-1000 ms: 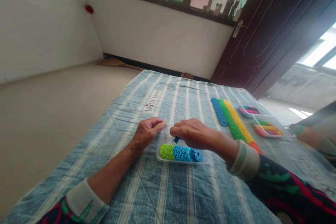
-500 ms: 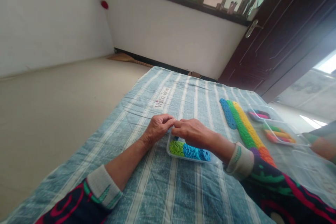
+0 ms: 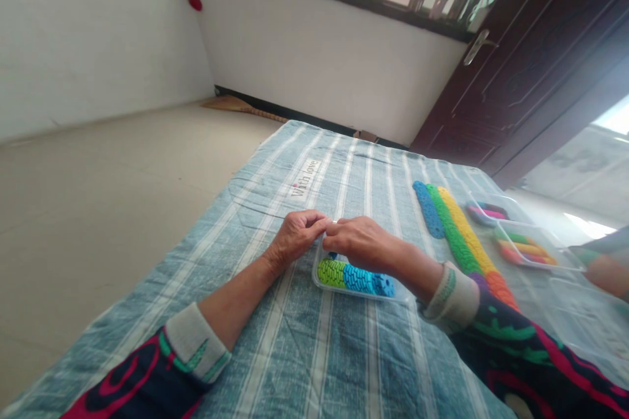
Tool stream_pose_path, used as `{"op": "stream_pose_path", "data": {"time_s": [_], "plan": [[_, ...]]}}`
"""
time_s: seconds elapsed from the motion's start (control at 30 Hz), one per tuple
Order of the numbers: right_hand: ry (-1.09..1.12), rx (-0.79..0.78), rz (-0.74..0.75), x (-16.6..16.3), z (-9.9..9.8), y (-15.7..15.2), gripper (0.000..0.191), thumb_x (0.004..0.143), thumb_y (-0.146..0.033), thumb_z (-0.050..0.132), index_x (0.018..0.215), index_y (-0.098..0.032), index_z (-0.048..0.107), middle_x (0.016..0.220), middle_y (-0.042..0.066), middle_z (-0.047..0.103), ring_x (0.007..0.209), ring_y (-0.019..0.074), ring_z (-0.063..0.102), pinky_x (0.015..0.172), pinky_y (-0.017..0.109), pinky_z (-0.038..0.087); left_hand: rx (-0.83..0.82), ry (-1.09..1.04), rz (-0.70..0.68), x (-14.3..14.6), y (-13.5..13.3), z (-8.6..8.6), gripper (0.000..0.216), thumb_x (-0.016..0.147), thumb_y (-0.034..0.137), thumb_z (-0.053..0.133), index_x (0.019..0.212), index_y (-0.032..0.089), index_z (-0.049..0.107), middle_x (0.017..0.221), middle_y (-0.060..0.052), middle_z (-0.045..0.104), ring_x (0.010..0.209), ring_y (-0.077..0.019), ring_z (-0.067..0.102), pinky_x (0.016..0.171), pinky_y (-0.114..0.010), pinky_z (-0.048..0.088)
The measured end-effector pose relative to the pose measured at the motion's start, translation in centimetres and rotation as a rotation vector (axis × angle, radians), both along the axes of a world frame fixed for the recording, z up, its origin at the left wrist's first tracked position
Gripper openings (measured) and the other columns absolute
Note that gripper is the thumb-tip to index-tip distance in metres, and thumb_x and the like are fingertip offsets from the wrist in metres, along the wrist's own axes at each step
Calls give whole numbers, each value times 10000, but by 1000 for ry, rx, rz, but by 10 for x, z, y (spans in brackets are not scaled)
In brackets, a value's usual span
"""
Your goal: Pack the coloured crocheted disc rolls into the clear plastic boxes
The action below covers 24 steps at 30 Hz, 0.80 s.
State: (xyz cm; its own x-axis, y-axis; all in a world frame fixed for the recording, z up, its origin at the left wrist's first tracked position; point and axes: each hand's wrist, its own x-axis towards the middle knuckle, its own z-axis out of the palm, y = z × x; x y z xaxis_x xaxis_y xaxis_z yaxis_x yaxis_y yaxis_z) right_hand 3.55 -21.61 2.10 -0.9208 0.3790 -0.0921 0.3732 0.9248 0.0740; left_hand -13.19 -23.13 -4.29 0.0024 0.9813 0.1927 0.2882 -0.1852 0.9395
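A clear plastic box [image 3: 339, 291] sits on the striped cloth [image 3: 275, 340]. Inside it lies a row of thin notched discs [image 3: 356, 278], lime green at the left, then light blue and darker blue. My left hand [image 3: 299, 232] is closed at the box's far left corner, thumb and fingertips pinched together. Against it, my right hand [image 3: 361, 242] reaches over the box with bent fingers, its fingertips meeting those of the left. Whatever is between the fingertips is hidden. A small dark blue piece [image 3: 333, 255] shows beneath the right hand, inside the box.
Long rows of blue discs [image 3: 428, 209], green discs [image 3: 455, 236] and yellow discs [image 3: 466, 229] lie to the right. Beyond them are clear boxes with colored rows [image 3: 528, 252] and a clear lid or tray [image 3: 584, 314]. Another person's arm [image 3: 607, 273] rests at the right edge.
The view has shifted slightly. Both hands keep nearly the same place at the box's corner, with a small shift of the right fingers.
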Motion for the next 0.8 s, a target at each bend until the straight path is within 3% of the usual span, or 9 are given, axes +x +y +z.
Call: {"op": "stream_pose_path", "data": {"time_s": [0.23, 0.43, 0.63, 0.8], "plan": [[49, -6, -33, 0, -6, -4, 274, 913, -6, 428, 866, -155, 653, 920, 49, 646, 713, 120, 496, 576, 287, 257, 21, 31, 3, 0, 0, -1, 307, 777, 429, 578, 676, 157, 676, 636, 12, 605, 668, -148, 542, 635, -251, 432], [222, -29, -57, 11, -18, -6, 274, 905, -8, 399, 990, -157, 613, 984, 54, 619, 749, 129, 509, 566, 269, 288, 23, 34, -16, 0, -1, 2, 329, 802, 441, 571, 697, 155, 693, 639, 13, 622, 676, -151, 565, 678, -256, 454], [219, -56, -282, 12, -26, -11, 318, 851, 6, 443, 1086, -143, 595, 947, 60, 624, 707, 131, 527, 570, 259, 309, 27, 60, -10, -1, 0, 0, 337, 813, 441, 565, 675, 154, 678, 596, 29, 566, 623, -132, 515, 601, -241, 418], [243, -133, -401, 14, -31, -12, 259, 846, -31, 500, 1041, -160, 613, 984, 66, 649, 833, 155, 586, 652, 252, 375, 15, 54, -25, -1, 0, -1, 332, 818, 431, 567, 715, 145, 702, 652, -3, 644, 670, -156, 577, 659, -264, 467]]}}
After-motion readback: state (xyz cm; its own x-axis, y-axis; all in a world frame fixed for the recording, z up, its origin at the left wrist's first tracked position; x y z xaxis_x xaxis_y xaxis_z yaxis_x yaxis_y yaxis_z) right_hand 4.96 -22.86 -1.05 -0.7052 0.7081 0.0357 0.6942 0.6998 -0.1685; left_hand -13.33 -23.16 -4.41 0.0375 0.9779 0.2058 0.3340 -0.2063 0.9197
